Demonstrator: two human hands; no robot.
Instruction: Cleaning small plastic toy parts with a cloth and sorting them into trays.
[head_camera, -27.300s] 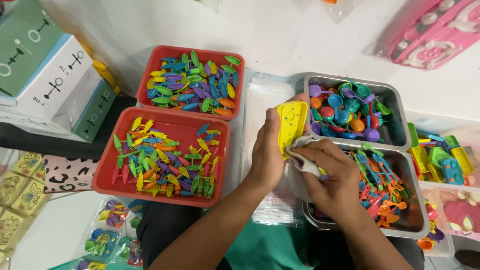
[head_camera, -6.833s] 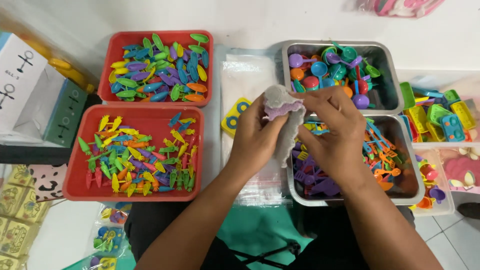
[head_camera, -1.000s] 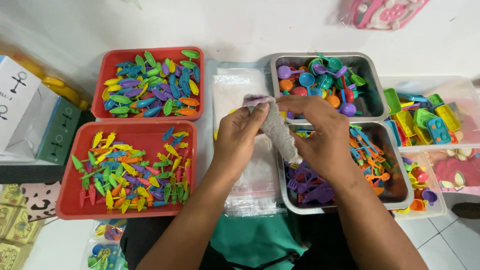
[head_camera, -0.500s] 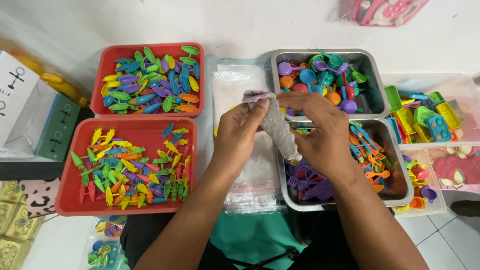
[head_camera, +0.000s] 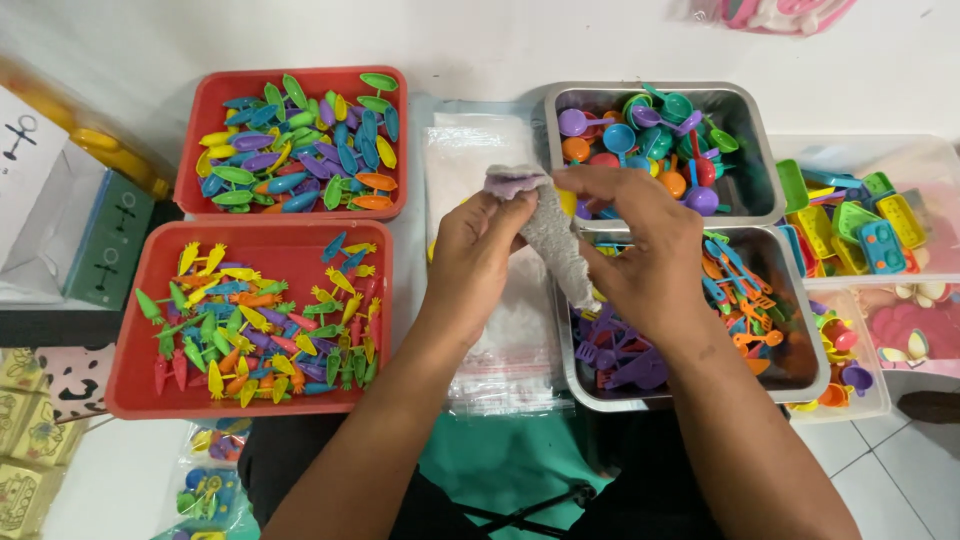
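My left hand (head_camera: 470, 255) and my right hand (head_camera: 640, 250) meet over a stack of clear plastic bags (head_camera: 500, 340). Between them they hold a grey cloth (head_camera: 552, 235) wrapped about a small purple toy piece (head_camera: 512, 180), which shows at the cloth's top. My left hand pinches the purple piece and the cloth's top; my right hand's fingers press on the cloth from the right. The cloth's tail hangs down over the edge of the near metal tray (head_camera: 800, 380). A bit of a yellow toy (head_camera: 567, 203) peeks out behind the hands.
Two red trays on the left hold small coloured toys: leaf shapes in the far one (head_camera: 190, 170), carrot shapes in the near one (head_camera: 130, 390). A far metal tray (head_camera: 750, 110) holds coloured spoons. Clear bins (head_camera: 930, 160) of toys stand right. Boxes (head_camera: 110, 240) sit left.
Both hands have kept the cloth and the purple piece, shifting only slightly. The view has drifted a little; the trays sit slightly higher in the picture than a second ago.
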